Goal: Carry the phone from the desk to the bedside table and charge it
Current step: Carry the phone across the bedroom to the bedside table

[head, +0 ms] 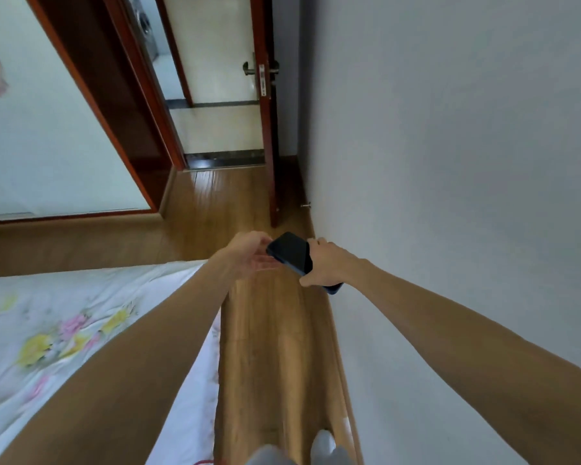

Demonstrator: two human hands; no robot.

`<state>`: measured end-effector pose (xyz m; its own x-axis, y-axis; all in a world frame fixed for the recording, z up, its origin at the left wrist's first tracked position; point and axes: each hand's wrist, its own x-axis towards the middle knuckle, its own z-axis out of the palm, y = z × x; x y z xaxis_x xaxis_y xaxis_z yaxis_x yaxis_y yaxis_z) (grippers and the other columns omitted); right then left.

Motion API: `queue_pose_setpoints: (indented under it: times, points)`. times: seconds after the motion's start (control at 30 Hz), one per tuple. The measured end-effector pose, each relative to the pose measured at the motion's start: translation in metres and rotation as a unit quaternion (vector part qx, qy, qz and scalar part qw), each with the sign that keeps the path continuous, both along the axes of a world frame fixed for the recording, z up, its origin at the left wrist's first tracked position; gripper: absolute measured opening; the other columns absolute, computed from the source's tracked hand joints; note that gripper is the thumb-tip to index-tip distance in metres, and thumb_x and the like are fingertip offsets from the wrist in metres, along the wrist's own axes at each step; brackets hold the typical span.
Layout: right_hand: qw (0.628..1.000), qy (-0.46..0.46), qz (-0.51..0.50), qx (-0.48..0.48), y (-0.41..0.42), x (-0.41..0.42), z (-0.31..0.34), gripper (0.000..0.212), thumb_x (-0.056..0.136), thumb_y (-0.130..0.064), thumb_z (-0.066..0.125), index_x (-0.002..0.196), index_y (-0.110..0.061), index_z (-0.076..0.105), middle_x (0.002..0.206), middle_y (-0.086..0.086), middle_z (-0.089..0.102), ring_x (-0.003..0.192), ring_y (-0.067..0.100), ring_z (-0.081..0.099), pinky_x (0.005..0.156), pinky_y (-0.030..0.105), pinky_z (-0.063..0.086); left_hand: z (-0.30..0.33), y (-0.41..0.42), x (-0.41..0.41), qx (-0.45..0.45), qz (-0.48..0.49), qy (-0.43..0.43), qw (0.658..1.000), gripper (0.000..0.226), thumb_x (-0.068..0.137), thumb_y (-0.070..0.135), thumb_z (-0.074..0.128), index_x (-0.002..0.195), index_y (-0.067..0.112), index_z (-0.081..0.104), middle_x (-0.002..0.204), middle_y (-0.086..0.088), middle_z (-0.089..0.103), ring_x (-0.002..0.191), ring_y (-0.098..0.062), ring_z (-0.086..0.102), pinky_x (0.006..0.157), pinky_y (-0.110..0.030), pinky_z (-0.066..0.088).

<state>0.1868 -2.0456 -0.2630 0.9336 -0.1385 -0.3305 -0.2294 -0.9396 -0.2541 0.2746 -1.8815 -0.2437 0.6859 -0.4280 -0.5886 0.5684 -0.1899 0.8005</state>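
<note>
Hands out front, mid-air, over the floor strip btw bed and wall. Right hand [322,263] is clamped on the phone [291,251], fingers wrapped over its near half, thumb side on the lower edge. Left hand [252,253] is wide open, palm up, fingertips just beside or touching the phone's far end; can't tell which. Looks like a support or hand-over pose, not a grip.

Phone: dark slab, screen side up and off, no cable attached. Long axis runs diagonal, from lower right near the wall up toward upper left. Far end points fwd-left, roughly at the doorway [215,129]. Near end pokes out below the right hand. Tilted slightly, not flat.

Step, my read: carry phase. Phone is off the desk and in transit; neither desk nor bedside table in view, no charger visible either. So maybe mid task, charging not started.

Next move needs: keep the grip firm w/ right hand, or settle the phone into the left palm if swapping. Then find the bedside table and the cable, and orient the port end toward the plug. Which end has the port, can't tell.

Surroundings: bed [47,330] w/ floral sheet at left, wood floor [275,347] below, grey wall [450,162] at right, open door [265,129] ahead.
</note>
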Motion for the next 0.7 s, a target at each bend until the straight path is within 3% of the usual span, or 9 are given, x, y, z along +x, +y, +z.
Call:
queue_pose_setpoints:
  times: [0.07,0.27,0.47,0.6,0.7]
  points:
    - [1.000,-0.002,0.029,-0.005,-0.013,0.034,0.007,0.092,0.075,-0.049,0.074,0.146,-0.006,0.034,0.136,0.014,0.047,0.119,0.033,0.053,0.091,0.039,0.049,0.005,-0.008,0.028,0.001,0.020,0.006,1.000,0.009,0.097,0.004,0.046,0.102,0.003,0.054,0.112,-0.024,0.060,0.096,-0.040,0.069,0.073,-0.042,0.061]
    - [0.997,0.005,0.081,-0.010,-0.042,0.137,0.002,0.091,0.076,-0.050,0.074,0.145,-0.007,0.034,0.133,0.014,0.046,0.118,0.032,0.053,0.087,0.039,0.049,0.005,-0.030,0.115,-0.018,0.084,0.030,0.996,0.024,0.094,-0.001,0.047,0.119,-0.003,0.049,0.105,-0.028,0.061,0.084,-0.040,0.070,0.057,-0.041,0.062]
    - [0.994,0.021,0.106,-0.011,-0.072,0.255,-0.013,0.095,0.075,-0.052,0.073,0.147,-0.005,0.033,0.135,0.015,0.047,0.120,0.032,0.052,0.083,0.036,0.046,-0.007,-0.057,0.221,-0.008,0.097,0.040,0.994,0.026,0.097,0.000,0.045,0.122,-0.002,0.049,0.121,-0.032,0.058,0.088,-0.039,0.069,0.053,-0.038,0.061]
    - [0.995,0.007,0.103,-0.007,-0.091,0.351,-0.009,0.093,0.073,-0.053,0.073,0.145,-0.008,0.035,0.131,0.012,0.049,0.115,0.030,0.054,0.077,0.033,0.044,-0.001,-0.075,0.313,-0.008,0.108,0.037,0.993,0.033,0.098,0.001,0.043,0.131,-0.002,0.044,0.127,-0.033,0.054,0.092,-0.041,0.068,0.056,-0.039,0.062]
    - [0.995,0.004,0.097,-0.002,-0.103,0.417,-0.003,0.089,0.073,-0.051,0.075,0.143,-0.010,0.037,0.129,0.011,0.050,0.113,0.028,0.055,0.075,0.032,0.044,0.005,-0.085,0.381,-0.015,0.112,0.037,0.993,0.032,0.099,0.001,0.042,0.131,-0.002,0.045,0.128,-0.032,0.054,0.102,-0.043,0.067,0.067,-0.042,0.061]
